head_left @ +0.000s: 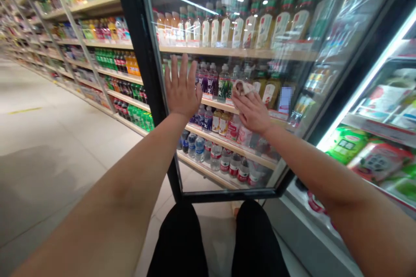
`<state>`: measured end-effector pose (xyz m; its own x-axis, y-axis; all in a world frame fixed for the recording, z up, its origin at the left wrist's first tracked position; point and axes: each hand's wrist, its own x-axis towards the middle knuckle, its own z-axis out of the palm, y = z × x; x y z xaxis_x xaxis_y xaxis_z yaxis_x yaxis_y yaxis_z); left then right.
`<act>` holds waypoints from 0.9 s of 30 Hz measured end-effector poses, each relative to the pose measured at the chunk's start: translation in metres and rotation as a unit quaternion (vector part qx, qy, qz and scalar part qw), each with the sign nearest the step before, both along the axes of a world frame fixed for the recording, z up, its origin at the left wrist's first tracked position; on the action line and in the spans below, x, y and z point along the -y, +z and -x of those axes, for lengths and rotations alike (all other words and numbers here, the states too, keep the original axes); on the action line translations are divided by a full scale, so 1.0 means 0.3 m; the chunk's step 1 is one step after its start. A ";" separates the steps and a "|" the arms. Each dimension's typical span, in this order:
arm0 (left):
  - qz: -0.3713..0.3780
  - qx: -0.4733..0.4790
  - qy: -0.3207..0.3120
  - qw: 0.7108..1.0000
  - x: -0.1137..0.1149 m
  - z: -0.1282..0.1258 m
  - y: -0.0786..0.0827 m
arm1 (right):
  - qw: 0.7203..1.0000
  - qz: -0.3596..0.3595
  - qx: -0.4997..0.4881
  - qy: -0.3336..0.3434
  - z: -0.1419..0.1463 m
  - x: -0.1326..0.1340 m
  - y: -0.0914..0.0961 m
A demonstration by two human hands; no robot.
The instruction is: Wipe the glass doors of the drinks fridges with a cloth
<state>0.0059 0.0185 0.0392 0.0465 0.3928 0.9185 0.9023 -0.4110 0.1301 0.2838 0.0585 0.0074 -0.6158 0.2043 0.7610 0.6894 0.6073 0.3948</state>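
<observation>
A glass door (227, 184) in a black frame stands swung out in front of me, with shelves of bottles showing through its pane. Flat against the glass, near the frame's left side, lies my left hand (182, 88) with fingers stretched and nothing in it. My right hand (251, 110) presses a bunched, pale cloth (242, 88) to the pane, right of the middle. Part of the cloth is hidden under the fingers.
To the right is a lit refrigerated cabinet with green packages (349, 143) on its shelf. Long drink shelves (125, 74) run along the left beside a tiled floor (55, 147). My black-trousered knees (185, 233) are just below the door's bottom edge.
</observation>
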 end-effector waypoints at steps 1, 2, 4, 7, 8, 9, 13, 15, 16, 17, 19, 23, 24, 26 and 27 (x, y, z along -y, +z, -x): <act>0.005 0.005 -0.002 1.000 0.002 -0.001 0.000 | 1.000 0.004 0.005 0.002 0.007 -0.001 0.019; 0.007 0.006 0.000 1.000 0.003 -0.002 0.001 | 1.000 0.002 -0.014 -0.001 0.012 -0.006 0.047; 0.009 0.000 0.006 1.000 0.004 -0.003 0.003 | 0.996 -0.014 -0.083 -0.016 0.026 -0.021 0.105; 0.015 -0.005 0.006 1.000 0.000 -0.003 0.010 | 0.986 -0.029 -0.159 -0.031 0.070 -0.032 0.118; 0.018 -0.006 0.004 1.000 -0.004 -0.003 0.012 | 0.988 -0.022 -0.152 -0.028 0.089 -0.028 0.097; 0.021 -0.006 0.002 1.000 -0.007 -0.002 0.014 | 0.992 -0.010 -0.127 -0.020 0.109 -0.021 0.069; 0.007 -0.014 0.003 1.000 -0.025 0.001 0.012 | 0.999 0.027 0.001 0.021 0.153 0.004 0.013; -0.009 -0.018 0.005 1.000 -0.033 0.004 0.007 | 0.999 0.015 -0.027 0.020 0.155 -0.002 0.052; -0.013 -0.020 0.007 1.000 -0.037 0.005 0.006 | 0.998 0.007 -0.057 0.017 0.155 -0.008 0.078; -0.014 -0.021 0.009 1.000 -0.039 0.006 0.005 | 0.996 -0.001 -0.087 0.015 0.157 -0.015 0.099; -0.008 -0.022 0.016 1.000 -0.043 0.008 0.005 | 0.992 -0.011 -0.129 0.011 0.171 -0.023 0.111; -0.005 -0.031 0.028 0.999 -0.048 0.012 0.007 | 0.999 0.003 -0.043 0.020 0.220 -0.009 0.017; -0.007 -0.031 0.027 0.999 -0.049 0.013 0.007 | 1.000 0.010 0.001 0.028 0.228 -0.005 -0.003; -0.010 -0.028 0.021 0.999 -0.049 0.015 0.006 | 0.997 0.017 0.057 0.040 0.232 -0.004 -0.004; -0.010 -0.028 0.021 0.999 -0.048 0.015 0.005 | 0.997 0.017 0.059 0.040 0.228 -0.008 0.015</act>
<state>0.0014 0.0328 0.0406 0.0812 0.3762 0.9230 0.9245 -0.3745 0.0713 0.2154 0.0610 0.0118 -0.7161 0.1742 0.6759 0.5877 0.6730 0.4492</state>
